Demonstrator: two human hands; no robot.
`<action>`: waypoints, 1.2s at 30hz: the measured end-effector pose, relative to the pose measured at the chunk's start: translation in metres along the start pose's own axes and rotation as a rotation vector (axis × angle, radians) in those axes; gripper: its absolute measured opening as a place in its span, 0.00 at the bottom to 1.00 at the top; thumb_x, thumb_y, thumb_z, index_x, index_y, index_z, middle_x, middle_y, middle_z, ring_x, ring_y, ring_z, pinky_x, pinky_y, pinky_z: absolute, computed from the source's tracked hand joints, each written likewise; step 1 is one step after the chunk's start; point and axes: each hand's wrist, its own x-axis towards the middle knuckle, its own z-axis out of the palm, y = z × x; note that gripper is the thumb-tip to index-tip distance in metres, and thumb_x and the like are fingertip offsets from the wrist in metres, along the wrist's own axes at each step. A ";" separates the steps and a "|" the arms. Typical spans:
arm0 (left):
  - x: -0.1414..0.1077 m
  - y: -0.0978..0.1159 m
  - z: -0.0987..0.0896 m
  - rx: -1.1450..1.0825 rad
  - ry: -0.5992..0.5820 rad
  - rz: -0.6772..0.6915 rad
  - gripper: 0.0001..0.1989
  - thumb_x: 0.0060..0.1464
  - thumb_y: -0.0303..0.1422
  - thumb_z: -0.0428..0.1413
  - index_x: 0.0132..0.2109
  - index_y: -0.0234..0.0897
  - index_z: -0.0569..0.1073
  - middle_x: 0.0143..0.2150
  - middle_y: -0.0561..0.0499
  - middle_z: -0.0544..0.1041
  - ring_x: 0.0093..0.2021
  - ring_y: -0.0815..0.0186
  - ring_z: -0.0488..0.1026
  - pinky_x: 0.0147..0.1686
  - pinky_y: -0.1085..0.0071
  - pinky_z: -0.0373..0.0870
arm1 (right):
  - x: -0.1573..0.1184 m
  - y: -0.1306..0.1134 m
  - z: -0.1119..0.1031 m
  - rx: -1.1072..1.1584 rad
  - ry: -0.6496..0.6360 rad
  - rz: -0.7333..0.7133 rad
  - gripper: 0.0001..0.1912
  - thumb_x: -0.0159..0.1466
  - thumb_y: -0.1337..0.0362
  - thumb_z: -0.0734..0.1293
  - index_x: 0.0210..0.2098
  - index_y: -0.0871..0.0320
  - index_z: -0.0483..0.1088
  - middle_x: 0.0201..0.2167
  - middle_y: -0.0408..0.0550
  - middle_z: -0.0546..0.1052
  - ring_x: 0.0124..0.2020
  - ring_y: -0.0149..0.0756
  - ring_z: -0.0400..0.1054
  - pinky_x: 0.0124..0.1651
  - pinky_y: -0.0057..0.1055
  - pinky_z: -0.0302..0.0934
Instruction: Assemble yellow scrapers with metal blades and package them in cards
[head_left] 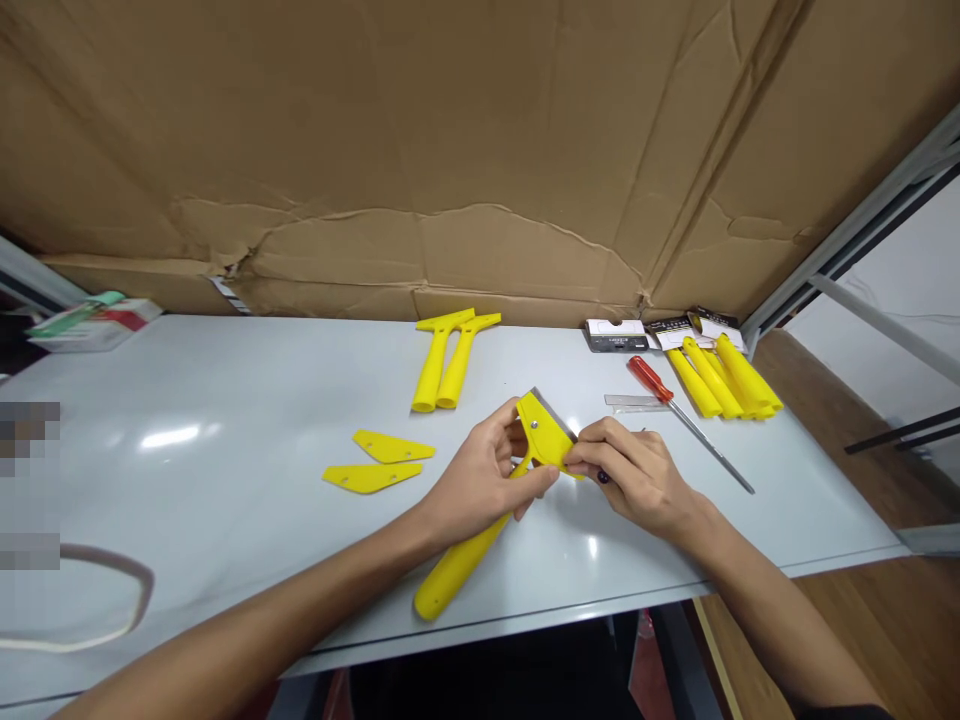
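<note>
My left hand (491, 460) is closed around a yellow scraper (465, 565), just below its head. The handle slants down toward the table's front edge. A yellow cover plate (546, 436) lies on the head with a screw (534, 425) in one hole, and a metal blade (551, 408) shows along its far edge. My right hand (637, 472) pinches at the head's right corner; whatever its fingertips hold there is hidden. A small dark round spot shows beside those fingers. Two loose yellow cover plates (373, 477) rest on the table left of my hands.
Two yellow scraper handles (431, 370) lie farther back. To the right are a red-handled screwdriver (697, 432), flat blades (626, 401), several packaged yellow handles (724, 375) and a black-and-white packet (616, 335). A box (101, 328) stands far left. Cardboard (450, 130) walls the table's back.
</note>
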 end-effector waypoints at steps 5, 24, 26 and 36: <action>0.003 0.004 -0.006 0.055 -0.073 -0.066 0.20 0.48 0.30 0.67 0.45 0.38 0.67 0.40 0.52 0.75 0.29 0.70 0.72 0.18 0.78 0.70 | -0.002 0.003 -0.005 -0.001 -0.062 -0.005 0.11 0.69 0.76 0.62 0.42 0.57 0.73 0.36 0.47 0.76 0.30 0.28 0.70 0.24 0.27 0.54; 0.005 0.005 -0.009 0.094 -0.079 -0.084 0.20 0.48 0.30 0.68 0.44 0.39 0.67 0.38 0.53 0.75 0.30 0.69 0.73 0.20 0.77 0.71 | -0.001 0.002 0.002 0.082 -0.057 0.070 0.02 0.70 0.71 0.68 0.39 0.60 0.72 0.35 0.47 0.76 0.30 0.28 0.68 0.25 0.26 0.57; 0.004 0.006 -0.008 0.093 -0.076 -0.078 0.20 0.47 0.31 0.68 0.43 0.39 0.67 0.38 0.52 0.75 0.32 0.67 0.74 0.20 0.77 0.72 | -0.001 0.002 0.001 0.107 -0.039 0.087 0.01 0.69 0.70 0.69 0.39 0.59 0.73 0.35 0.47 0.76 0.31 0.28 0.69 0.25 0.26 0.56; 0.005 0.009 -0.009 0.063 -0.114 -0.070 0.20 0.50 0.31 0.69 0.46 0.36 0.68 0.36 0.52 0.77 0.28 0.70 0.74 0.23 0.76 0.73 | -0.004 0.002 -0.004 -0.001 0.033 -0.006 0.04 0.67 0.72 0.70 0.40 0.58 0.77 0.34 0.46 0.76 0.24 0.25 0.63 0.24 0.28 0.52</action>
